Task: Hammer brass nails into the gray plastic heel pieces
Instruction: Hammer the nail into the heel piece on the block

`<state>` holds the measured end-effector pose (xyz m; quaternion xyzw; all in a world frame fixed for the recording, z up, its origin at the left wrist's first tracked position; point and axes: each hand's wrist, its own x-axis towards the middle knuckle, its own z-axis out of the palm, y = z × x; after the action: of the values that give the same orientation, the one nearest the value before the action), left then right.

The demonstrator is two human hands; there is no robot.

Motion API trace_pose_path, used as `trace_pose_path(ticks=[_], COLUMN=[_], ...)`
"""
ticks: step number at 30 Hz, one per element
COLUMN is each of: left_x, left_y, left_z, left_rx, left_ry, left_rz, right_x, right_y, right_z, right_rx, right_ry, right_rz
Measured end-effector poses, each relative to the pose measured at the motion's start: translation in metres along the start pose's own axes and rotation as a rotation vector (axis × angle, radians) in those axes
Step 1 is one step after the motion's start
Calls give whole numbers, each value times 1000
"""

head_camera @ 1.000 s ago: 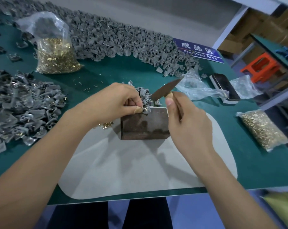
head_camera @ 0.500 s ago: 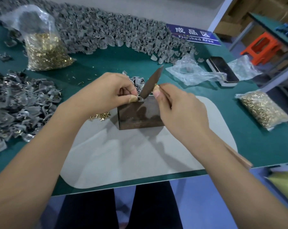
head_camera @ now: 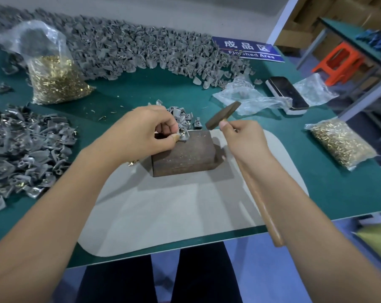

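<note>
My left hand [head_camera: 145, 132] pinches a gray plastic heel piece [head_camera: 184, 136] with a brass nail in it on the far left corner of a dark metal block [head_camera: 185, 156]. My right hand [head_camera: 244, 138] grips a hammer close under its head. The hammer head [head_camera: 223, 115] hangs raised just right of the heel piece, above the block's far edge. Its wooden handle [head_camera: 263, 206] runs back along my right forearm. A small heap of gray heel pieces [head_camera: 181, 117] lies just behind the block.
The block sits on a gray mat [head_camera: 163, 211] on the green table [head_camera: 141, 92]. Big piles of heel pieces lie at the left [head_camera: 25, 149] and along the back [head_camera: 141, 51]. Bags of brass nails stand back left [head_camera: 54, 79] and right [head_camera: 342, 145]. A phone [head_camera: 287, 95] lies among plastic wrap.
The hammer head has lifted off the heel piece and swung up to the right. My left hand keeps its pinch on the piece at the block.
</note>
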<state>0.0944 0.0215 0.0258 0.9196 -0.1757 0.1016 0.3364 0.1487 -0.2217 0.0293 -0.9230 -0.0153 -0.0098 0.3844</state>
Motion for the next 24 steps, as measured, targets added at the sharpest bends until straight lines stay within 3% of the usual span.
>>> trace_pose_path(ticks=[3,7,10,12,16,24], left_x=[0,1,1,-2,-29,-131], left_y=[0,3,8,12,12,-17], left_z=[4,9,8,6,-5,-60], left_rx=[20,30,10,-22,42,322], left_ry=[22,60,98,129,273,659], left_rz=[15,37,29,-9,-154,-674], right_x=[2,0,-8,-15,-37,-80], right_y=[8,8,4,-8,-46,-100], right_z=[8,13,11,9,22,85], right_rx=[18,-161,-279,-227,-9,34], right_ry=[35,69,107,164,149,-191], right_rz=[70,92,11,-120,-439,-652])
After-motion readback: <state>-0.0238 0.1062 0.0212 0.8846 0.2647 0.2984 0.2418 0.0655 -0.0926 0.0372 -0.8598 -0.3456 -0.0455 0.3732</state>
